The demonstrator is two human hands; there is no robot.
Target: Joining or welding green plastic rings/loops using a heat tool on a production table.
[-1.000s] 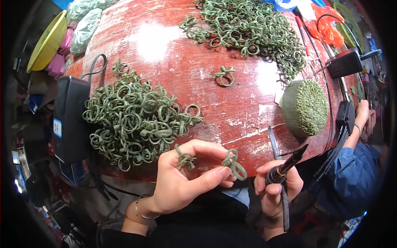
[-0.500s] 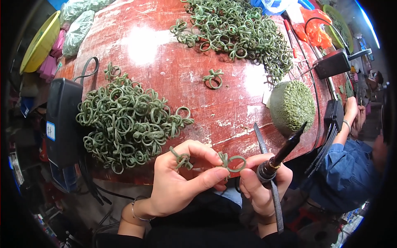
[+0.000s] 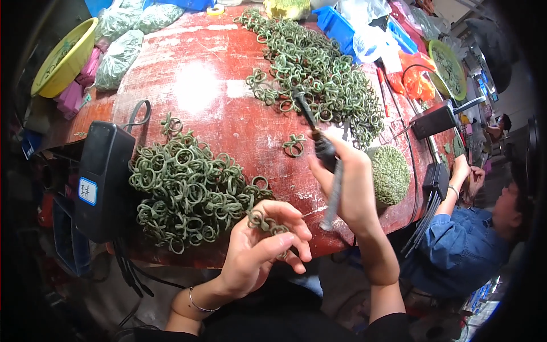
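My left hand [image 3: 259,251] is curled above the table's near edge, with small green rings [image 3: 257,220] held among its fingers; a bracelet circles the wrist. My right hand [image 3: 353,182] is stretched forward, gripping a black pen-like tool [image 3: 323,149] whose dark tip points toward the far heap of green rings [image 3: 325,68]. A flat grey metal strip [image 3: 332,205] sticks out from the same grip toward me. A lone green ring with a bow-like top [image 3: 294,146] lies left of the right hand. Left of my left hand is a nearer heap of green rings [image 3: 194,194].
A black box [image 3: 105,176] stands at the table's left edge. Right of my hand sits a rough green round block [image 3: 391,175]. Cables and another black box [image 3: 434,119] lie beyond it. A co-worker in a blue shirt [image 3: 461,239] works at right. Yellow basin [image 3: 65,57] and bags [image 3: 118,60] are far left.
My right hand has moved forward and away from the left hand, carrying the pen-like tool and strip, whose direction has swung leftward. The left hand's fingers have loosened and spread somewhat around the rings.
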